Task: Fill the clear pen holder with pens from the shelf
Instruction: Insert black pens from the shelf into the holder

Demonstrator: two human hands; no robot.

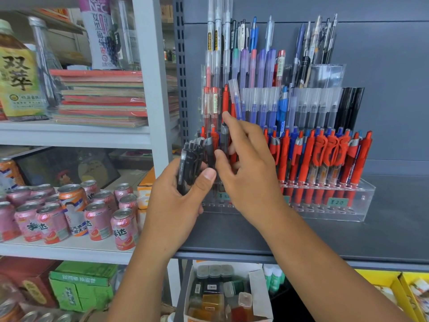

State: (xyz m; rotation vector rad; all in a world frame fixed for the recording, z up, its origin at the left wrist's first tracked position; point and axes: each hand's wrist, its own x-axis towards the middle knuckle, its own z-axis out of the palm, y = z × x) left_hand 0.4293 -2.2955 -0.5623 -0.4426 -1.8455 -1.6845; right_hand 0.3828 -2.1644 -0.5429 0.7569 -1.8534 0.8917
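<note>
the holder (364,205) stands on the dark shelf (394,228). it is tiered, with red pens (307,156) filling much of the front row. the left hand (176,203) grips a bundle of black pens (191,163) upright, just in front of the holder's left end. the right hand (250,173) pinches a grey pen (224,139) between thumb and fingers, beside the bundle, over the front row.

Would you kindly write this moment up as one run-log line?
left hand: grips black pen bundle | right hand: pinches one grey pen | place: left end of clear pen holder
</note>
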